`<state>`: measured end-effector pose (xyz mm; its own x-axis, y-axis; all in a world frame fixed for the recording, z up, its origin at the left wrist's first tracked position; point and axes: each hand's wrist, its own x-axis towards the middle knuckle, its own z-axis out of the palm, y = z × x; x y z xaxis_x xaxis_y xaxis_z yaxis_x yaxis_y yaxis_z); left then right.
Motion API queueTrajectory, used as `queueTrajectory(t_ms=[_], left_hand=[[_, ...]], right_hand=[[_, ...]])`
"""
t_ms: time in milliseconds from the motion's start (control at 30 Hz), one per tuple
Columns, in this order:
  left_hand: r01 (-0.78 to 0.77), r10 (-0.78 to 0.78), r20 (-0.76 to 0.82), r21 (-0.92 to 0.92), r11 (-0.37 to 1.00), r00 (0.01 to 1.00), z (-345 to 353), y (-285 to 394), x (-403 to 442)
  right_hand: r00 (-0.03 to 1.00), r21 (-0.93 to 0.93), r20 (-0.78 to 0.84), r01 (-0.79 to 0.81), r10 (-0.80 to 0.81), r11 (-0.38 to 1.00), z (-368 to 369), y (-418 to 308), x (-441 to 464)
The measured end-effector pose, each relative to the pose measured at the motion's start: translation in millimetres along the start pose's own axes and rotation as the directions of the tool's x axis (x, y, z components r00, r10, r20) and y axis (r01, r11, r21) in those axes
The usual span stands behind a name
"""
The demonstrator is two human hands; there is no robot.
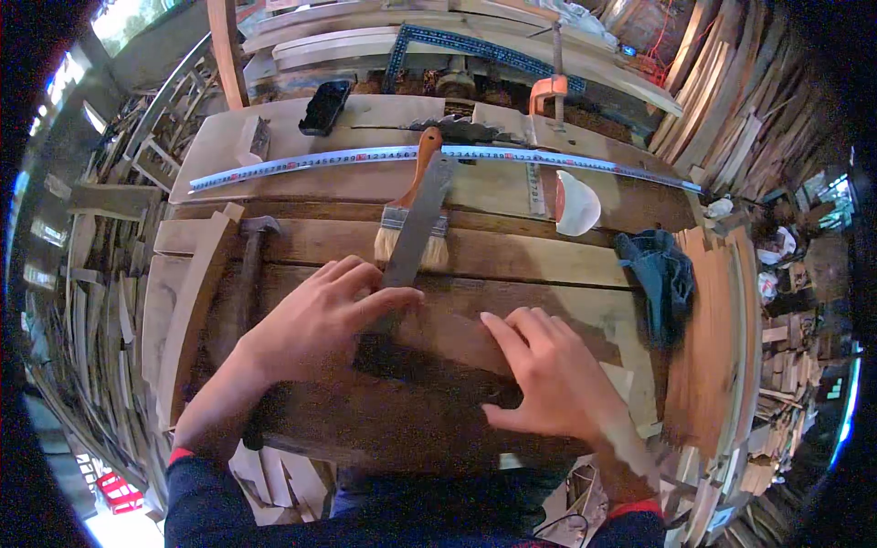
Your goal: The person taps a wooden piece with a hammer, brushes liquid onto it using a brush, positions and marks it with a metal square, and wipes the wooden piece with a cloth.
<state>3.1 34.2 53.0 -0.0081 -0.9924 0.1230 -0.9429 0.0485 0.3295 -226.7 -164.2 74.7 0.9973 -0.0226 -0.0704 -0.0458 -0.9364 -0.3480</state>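
Note:
A flat grey metal bar point(418, 224) slants upward over the bench, crossing in front of a paintbrush point(425, 173) with a wooden handle and pale bristles. My left hand point(315, 315) closes on the bar's near end, between thumb and fingers. To the right, my right hand point(559, 374) is above the bench, fingers curved, thumb apart, holding nothing. Left of my left hand lies a hammer point(252, 265), partly covered by my forearm. The bar's exact kind is unclear.
A long steel ruler point(320, 161) spans the wooden workbench point(530, 256). Behind it lie a saw blade point(466, 126), a black tray point(325, 108) and an orange clamp point(546, 89). A white dust mask point(577, 203) and dark cloth point(660, 279) are at right. Lumber surrounds the bench.

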Motion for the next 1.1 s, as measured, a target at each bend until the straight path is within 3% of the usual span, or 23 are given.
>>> queueTrajectory(t_ms=[133,300,533,633,733,833,933,1100], left_hand=[[0.012,-0.012,0.01,-0.087,0.996,1.0,4.7,0.6,-1.1],[0.026,-0.027,-0.018,-0.069,0.997,0.999,6.1,11.3,-0.6],[-0.003,0.001,-0.106,-0.017,1.0,0.994,15.3,16.2,-1.7],[0.035,-0.037,-0.067,-0.023,0.999,0.997,15.0,18.3,-1.4],[0.042,-0.049,-0.092,-0.075,0.996,0.995,14.8,22.7,-0.6],[0.005,-0.012,-0.117,-0.058,0.998,0.993,8.6,26.3,-3.6],[-0.021,0.016,-0.042,-0.117,0.993,0.999,2.1,20.2,-3.0],[-0.002,0.006,0.03,-0.162,0.987,1.0,-5.0,12.8,-4.3]], right_hand=[[1.0,0.053,-0.019,-0.017,0.018,0.998,-0.9,5.8,-5.5],[0.997,0.126,-0.045,-0.06,0.066,0.99,1.5,8.8,-13.6],[0.978,-0.023,-0.204,-0.051,0.046,0.998,21.5,-12.6,-4.7],[0.972,-0.065,-0.232,-0.047,0.03,0.997,34.1,-11.8,4.9],[0.978,-0.07,-0.207,-0.022,0.007,0.997,32.5,-9.8,10.6],[0.996,-0.097,-0.082,-0.049,0.042,0.994,16.7,-12.5,16.0],[0.999,-0.153,0.038,-0.029,0.035,0.988,0.3,-17.8,27.3],[0.999,-0.179,0.04,-0.013,0.02,0.984,3.2,-13.7,31.9]])
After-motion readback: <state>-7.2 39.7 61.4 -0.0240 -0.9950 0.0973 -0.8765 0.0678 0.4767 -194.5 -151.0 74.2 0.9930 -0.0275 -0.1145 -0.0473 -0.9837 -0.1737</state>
